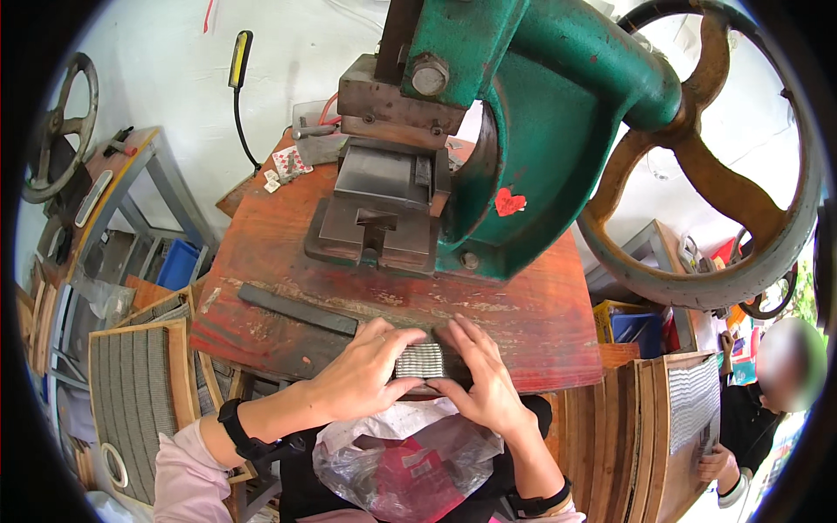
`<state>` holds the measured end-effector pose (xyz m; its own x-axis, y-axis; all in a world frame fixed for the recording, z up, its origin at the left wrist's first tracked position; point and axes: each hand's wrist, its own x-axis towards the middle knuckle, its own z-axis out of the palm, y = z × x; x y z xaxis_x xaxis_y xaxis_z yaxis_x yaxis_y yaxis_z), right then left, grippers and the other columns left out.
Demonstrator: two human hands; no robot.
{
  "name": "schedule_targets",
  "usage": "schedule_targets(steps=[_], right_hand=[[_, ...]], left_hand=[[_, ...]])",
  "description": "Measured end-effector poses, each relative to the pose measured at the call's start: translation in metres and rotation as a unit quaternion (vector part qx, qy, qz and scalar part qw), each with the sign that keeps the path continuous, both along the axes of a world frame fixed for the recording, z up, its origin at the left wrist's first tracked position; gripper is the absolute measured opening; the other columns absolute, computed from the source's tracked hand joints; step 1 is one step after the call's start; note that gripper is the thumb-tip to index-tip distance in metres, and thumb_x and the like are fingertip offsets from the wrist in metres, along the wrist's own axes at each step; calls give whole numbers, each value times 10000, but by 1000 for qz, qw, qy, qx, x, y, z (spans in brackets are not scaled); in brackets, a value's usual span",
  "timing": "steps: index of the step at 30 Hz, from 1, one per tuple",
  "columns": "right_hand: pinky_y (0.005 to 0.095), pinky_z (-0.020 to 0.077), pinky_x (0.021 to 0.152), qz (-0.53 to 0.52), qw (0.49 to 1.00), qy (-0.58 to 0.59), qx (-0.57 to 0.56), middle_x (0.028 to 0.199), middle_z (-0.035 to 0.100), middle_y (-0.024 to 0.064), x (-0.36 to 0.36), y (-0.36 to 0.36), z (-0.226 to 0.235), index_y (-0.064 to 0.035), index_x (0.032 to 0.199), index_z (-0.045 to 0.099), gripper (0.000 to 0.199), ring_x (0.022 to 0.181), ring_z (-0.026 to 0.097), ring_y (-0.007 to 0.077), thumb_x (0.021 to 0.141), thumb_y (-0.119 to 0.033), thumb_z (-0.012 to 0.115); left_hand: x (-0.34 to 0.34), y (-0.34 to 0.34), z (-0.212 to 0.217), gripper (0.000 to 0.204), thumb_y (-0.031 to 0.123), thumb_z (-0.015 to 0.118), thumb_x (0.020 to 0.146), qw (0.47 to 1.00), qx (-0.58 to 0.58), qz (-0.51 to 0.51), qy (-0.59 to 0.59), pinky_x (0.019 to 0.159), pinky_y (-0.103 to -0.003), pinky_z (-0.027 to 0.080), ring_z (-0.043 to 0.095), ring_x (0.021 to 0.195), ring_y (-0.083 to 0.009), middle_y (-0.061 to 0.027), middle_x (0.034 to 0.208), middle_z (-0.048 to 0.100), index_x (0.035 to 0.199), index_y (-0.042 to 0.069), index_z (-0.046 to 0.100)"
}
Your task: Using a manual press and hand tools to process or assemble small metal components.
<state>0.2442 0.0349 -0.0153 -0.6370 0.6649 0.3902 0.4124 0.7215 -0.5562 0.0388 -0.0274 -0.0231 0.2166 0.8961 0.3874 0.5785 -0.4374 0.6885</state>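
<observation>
A small block of silvery, ribbed metal pieces lined up in rows point(419, 360) sits at the front edge of the wooden table point(261, 231). From its left side my left hand point(366, 370) presses it, thumb below and fingers above. My right hand point(481, 375) closes in on the other side in the same way, so the block is squeezed between both hands. A dark flat bar point(296, 309) lies on the tabletop just beyond my left hand. Below my hands, a clear plastic bag with pink inside point(405, 471) rests on my lap.
A green hand press point(558, 131) with a big handwheel point(711, 166) stands on the table. Wooden trays of metal rows point(131, 392) are at left; more stacked trays point(649, 436) stand at right. Beside them a person point(750, 427) rests a hand on a tray.
</observation>
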Motion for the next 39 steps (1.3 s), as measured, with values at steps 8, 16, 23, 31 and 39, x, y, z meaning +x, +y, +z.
schedule_targets(steps=[8,16,23,31,39], right_hand=[[465,331,1051,57,998,4,-26,1308,483,232,-12,15,3,12,1304,469,627,1248,427,395,743,-105,722],[448,329,1060,60,997,-38,-21,1318,478,217,-16,14,6,-7,1301,478,650,1277,401,379,717,-108,747],[470,301,1067,42,997,-38,-51,1282,517,200,-17,14,5,-18,1292,494,617,1256,422,370,739,-150,733],[440,352,1040,30,998,-26,-48,1273,524,200,-18,12,7,-6,1287,481,731,1234,447,368,659,-172,816],[424,425,960,12,993,41,-106,1239,532,215,-14,14,6,-4,1282,487,704,1156,500,366,702,-243,805]], left_hand=[[-4,16,-1,561,140,706,762,982,131,4,134,907,-425,407,489,1040,-321,-160,1115,550,1253,-21,486],[-8,11,-3,382,202,585,859,967,131,1,218,946,-425,362,472,1091,-299,-142,1179,523,1222,84,564],[-47,10,35,279,107,688,773,905,422,59,6,731,-366,469,574,763,-246,-57,882,614,1042,68,624],[-178,125,71,294,244,602,862,866,249,421,103,726,-443,479,607,782,-362,-183,875,644,972,-29,592],[-219,188,68,463,405,550,880,888,-135,407,166,744,-438,498,661,743,-341,-199,724,662,875,-56,595]])
